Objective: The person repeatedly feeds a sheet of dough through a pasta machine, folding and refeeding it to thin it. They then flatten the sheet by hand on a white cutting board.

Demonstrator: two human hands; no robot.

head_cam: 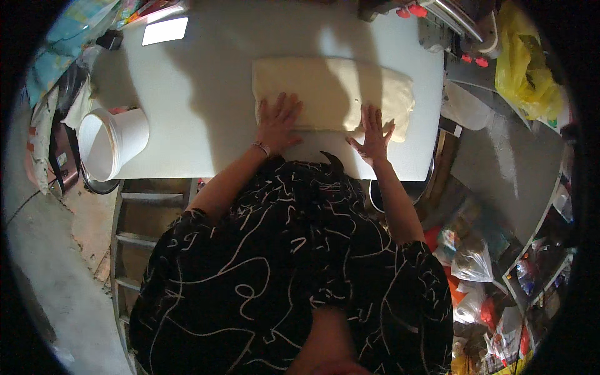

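Observation:
A wide, pale yellow slab of dough (323, 84) lies flat on the white tabletop (173, 136), its right end uneven and slightly folded. My left hand (279, 122) rests palm down, fingers spread, on the dough's near edge towards its left end. A bracelet is on that wrist. My right hand (373, 131) touches the near edge towards the right end, fingers pointing away from me, thumb out to the left. Neither hand grips anything. Shadows fall across the dough and the table.
A white plastic bucket (115, 140) lies tipped on its side at the table's left edge. A bright white rectangle (165, 31) is at the far left. Metal machinery (452, 21) with red knobs stands far right, beside a yellow plastic bag (527, 70). Bagged items (471, 262) sit lower right.

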